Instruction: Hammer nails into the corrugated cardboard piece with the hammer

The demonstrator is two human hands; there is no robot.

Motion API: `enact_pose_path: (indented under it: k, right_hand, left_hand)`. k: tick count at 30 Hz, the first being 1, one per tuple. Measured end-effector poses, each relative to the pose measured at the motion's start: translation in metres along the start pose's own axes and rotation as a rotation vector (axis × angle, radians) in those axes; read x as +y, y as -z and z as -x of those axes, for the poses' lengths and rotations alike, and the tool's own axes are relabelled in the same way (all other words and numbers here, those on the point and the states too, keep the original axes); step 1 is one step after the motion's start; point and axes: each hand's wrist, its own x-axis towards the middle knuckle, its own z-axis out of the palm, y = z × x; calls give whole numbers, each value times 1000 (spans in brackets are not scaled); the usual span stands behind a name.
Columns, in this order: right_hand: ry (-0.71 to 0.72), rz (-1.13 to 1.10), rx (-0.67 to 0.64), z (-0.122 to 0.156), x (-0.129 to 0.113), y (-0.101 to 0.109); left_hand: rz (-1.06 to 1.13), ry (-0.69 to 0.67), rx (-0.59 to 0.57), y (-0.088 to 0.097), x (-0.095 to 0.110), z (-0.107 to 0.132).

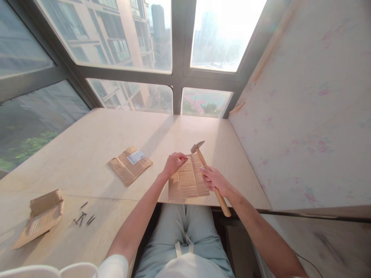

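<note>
My right hand (213,179) is wrapped round the wooden handle of a hammer (222,202). Its metal head is raised at the far edge of a ridged cardboard piece (188,181), which lies flat near the table's front edge. Over the upper left part of that cardboard, my left hand (174,164) is closed in a pinch. A small dark nail shows at its fingertips, mostly hidden by the fingers. The hammer head is apart from those fingers, just to their right.
A second cardboard piece (130,165) with a white label lies left of my hands. Several loose nails (82,218) are scattered beside an opened cardboard packet (43,216) at the left. Windows (130,92) rise behind the table (116,123); a flowered wall panel (304,116) stands at the right.
</note>
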Motion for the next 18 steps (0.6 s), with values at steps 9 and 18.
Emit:
enact_pose_path:
  k: [9,18]
  right_hand:
    - [-26,-31,39,10,7,11]
    - [-32,-18,5,7,12,11]
  left_hand:
    - [6,28,-103,-14,-4,-12]
    - [24,10,-84,-18,-13,-7]
